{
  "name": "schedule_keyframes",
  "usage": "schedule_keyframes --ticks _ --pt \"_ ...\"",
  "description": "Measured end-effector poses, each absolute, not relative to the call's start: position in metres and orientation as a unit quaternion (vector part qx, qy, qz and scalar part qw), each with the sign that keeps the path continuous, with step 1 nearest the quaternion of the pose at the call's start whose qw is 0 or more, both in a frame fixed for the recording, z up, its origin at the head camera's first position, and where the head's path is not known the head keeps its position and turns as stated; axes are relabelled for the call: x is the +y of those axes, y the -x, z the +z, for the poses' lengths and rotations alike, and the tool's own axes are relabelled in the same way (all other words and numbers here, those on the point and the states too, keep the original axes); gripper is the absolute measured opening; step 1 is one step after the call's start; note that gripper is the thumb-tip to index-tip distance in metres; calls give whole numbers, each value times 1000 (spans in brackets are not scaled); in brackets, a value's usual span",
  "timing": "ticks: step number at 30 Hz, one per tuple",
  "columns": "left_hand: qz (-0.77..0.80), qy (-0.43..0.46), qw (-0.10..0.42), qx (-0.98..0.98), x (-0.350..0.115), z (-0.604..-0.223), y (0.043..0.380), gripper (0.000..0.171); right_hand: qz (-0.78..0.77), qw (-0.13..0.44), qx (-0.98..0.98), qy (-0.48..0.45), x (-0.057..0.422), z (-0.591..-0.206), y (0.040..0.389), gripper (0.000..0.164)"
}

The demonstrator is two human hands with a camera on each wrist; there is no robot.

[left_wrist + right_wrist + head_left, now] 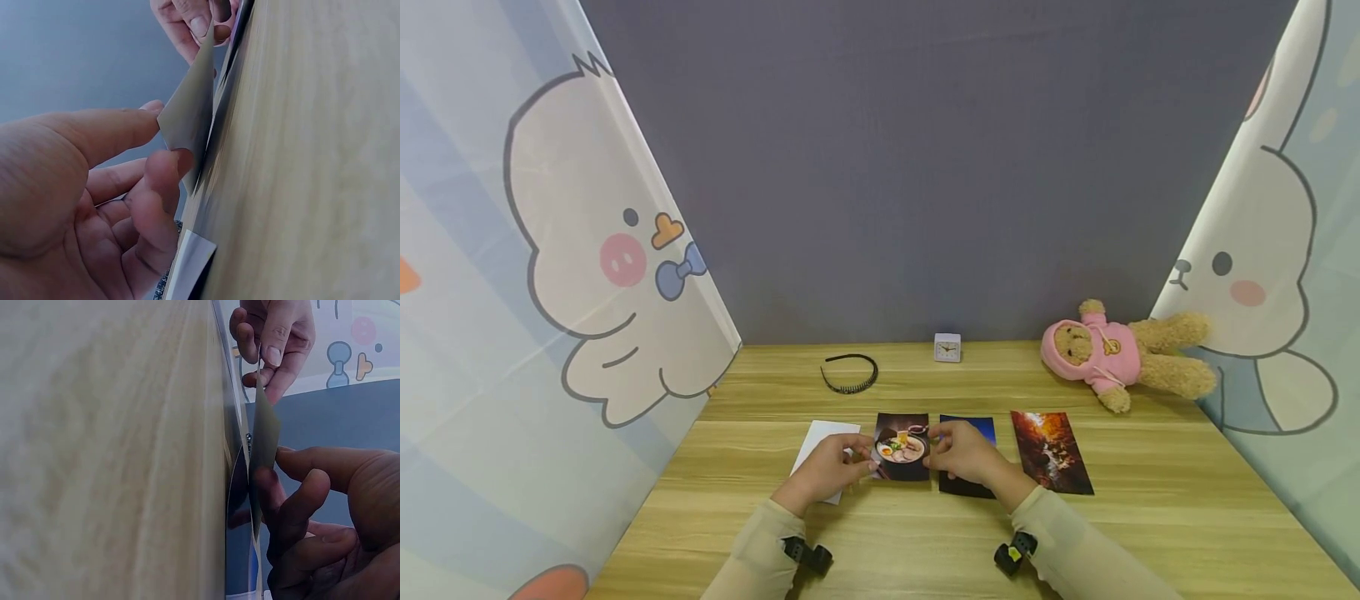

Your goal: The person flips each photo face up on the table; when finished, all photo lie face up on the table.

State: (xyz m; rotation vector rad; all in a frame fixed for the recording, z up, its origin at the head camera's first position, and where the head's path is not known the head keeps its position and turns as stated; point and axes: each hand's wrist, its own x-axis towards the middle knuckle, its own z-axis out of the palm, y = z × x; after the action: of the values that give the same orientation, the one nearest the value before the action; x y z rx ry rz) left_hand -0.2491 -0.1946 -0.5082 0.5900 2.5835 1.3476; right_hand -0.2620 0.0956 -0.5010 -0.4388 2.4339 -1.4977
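Note:
A glossy photo of a ramen bowl [901, 450] lies between both hands in the head view. My left hand [829, 468] pinches its left edge between thumb and fingertips, beside a white card [822, 428] that it partly covers. On the opposite edge, my right hand [964, 454] pinches the same photo, its wrist reaching across a dark blue photo [967, 486]. Both wrist views show the ramen photo's plain back [190, 106], tilted and lifted off the table along part of its length.
Right of the hands lies a fiery orange and dark photo [1054, 454]. Farther back are a black toothed headband [853, 389], a small white clock [947, 347] and a teddy bear in a pink hoodie [1120, 350]. A grey curtain [925, 167] stands behind the wooden table [910, 542].

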Motion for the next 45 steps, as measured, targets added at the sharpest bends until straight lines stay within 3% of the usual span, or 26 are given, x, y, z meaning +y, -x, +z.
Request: schedule_keyframes --ticks 25,35,45 --pt "432 -205 106 872 -195 -510 248 36 -488 123 850 154 93 -501 260 58" --pt "418 -208 91 879 -193 -510 249 31 -485 124 852 154 94 -500 261 60" --pt "424 -207 54 880 -196 -503 249 30 -482 120 849 179 94 -497 260 49"
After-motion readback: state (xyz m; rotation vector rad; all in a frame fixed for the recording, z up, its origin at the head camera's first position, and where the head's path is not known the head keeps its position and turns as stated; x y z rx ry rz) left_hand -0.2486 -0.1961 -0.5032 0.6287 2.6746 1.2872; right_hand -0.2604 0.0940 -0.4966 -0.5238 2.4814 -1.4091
